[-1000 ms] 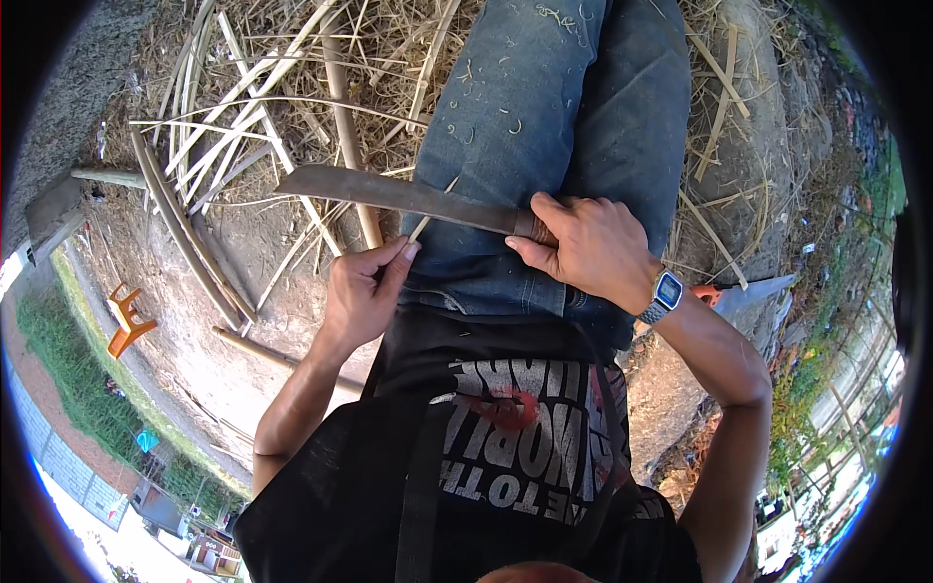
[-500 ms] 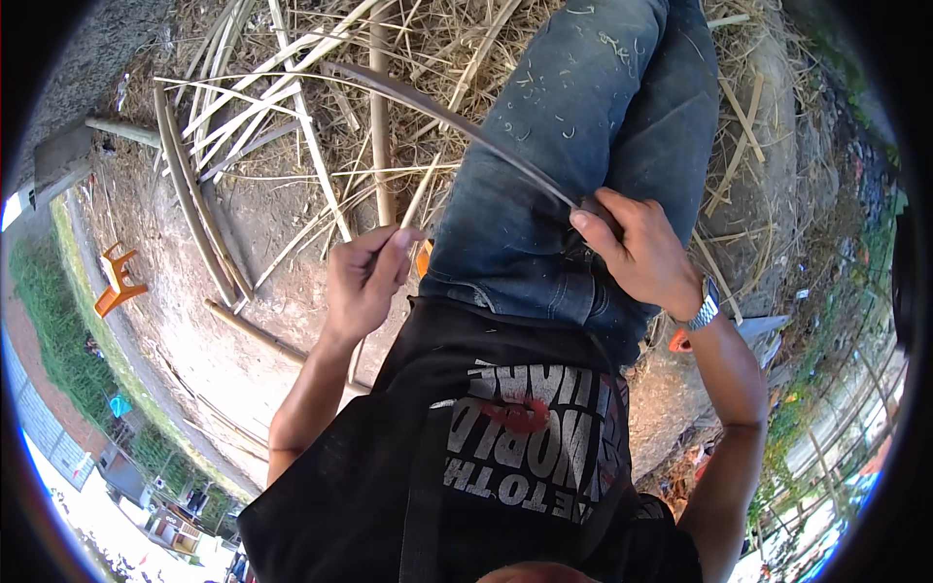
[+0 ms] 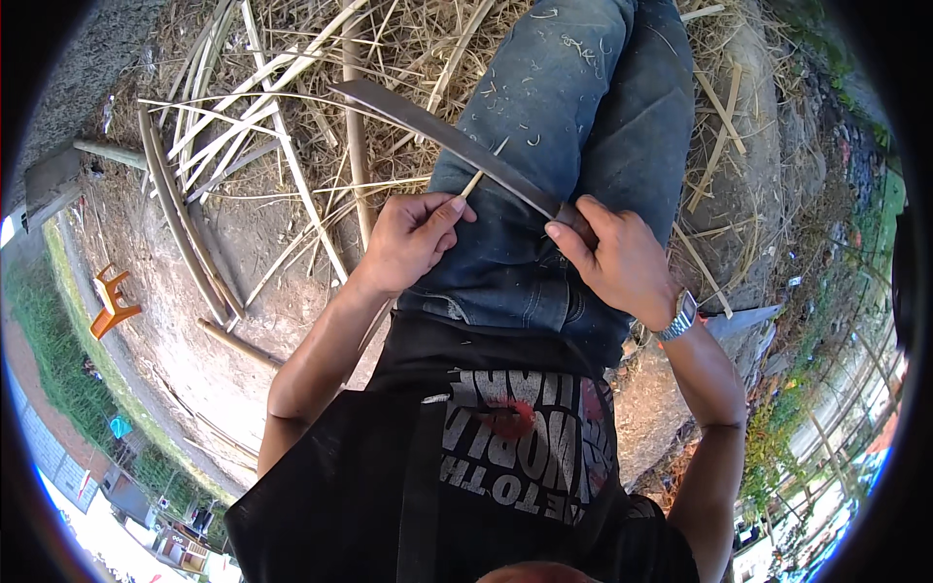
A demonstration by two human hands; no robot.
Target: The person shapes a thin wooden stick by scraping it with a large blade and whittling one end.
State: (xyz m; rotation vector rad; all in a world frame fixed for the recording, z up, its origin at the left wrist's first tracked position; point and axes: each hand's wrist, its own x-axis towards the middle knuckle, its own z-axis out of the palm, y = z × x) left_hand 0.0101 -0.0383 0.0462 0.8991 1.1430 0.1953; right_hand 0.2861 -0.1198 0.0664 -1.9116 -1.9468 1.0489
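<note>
My right hand (image 3: 622,255) is wrapped round the dark handle of a machete (image 3: 442,134). Its long grey blade slants up to the left across my jeans (image 3: 530,117), and its broad face shows. Between the thumb and fingers of my left hand (image 3: 413,240) is a thin pale bamboo strip (image 3: 473,183). The strip runs up and right under the blade, and its pointed tip shows just past the far edge. Whether blade and strip touch, I cannot tell. Small curled shavings lie on the jeans.
Split pale strips (image 3: 282,126) lie in a loose pile at the far left, over straw-like shavings. A thick pole (image 3: 353,126) and long brown poles (image 3: 180,214) rest on the ground there. An orange plastic chair (image 3: 113,303) lies further left. More strips (image 3: 721,136) are right of my legs.
My left hand has moved right, bringing the strip under the machete blade. The blade has turned so that its broad side shows. The whole view has shifted slightly.
</note>
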